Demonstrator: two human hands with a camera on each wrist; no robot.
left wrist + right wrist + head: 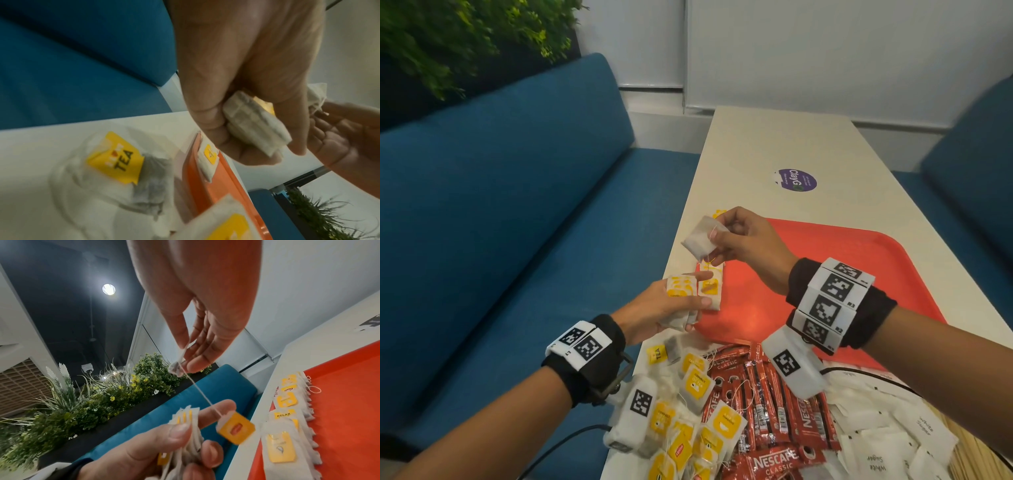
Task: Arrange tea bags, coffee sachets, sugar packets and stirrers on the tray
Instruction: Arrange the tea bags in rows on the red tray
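Note:
My right hand (714,236) pinches one white tea bag (700,240) above the left rim of the red tray (859,260). Its string runs down to a yellow tag (236,429) that hangs by my left hand (695,301). That hand grips a small stack of tea bags (257,123) between thumb and curled fingers, just off the tray's near-left corner. A row of tea bags (287,426) lies overlapping along the tray's left edge. The rest of the tray floor is bare.
Near me on the white table (774,144) lie a pile of yellow-tagged tea bags (688,411), red Nescafe sachets (767,404), white sugar packets (887,428) and wooden stirrers (976,455). Blue sofas flank the table. A purple sticker (796,180) lies beyond the tray.

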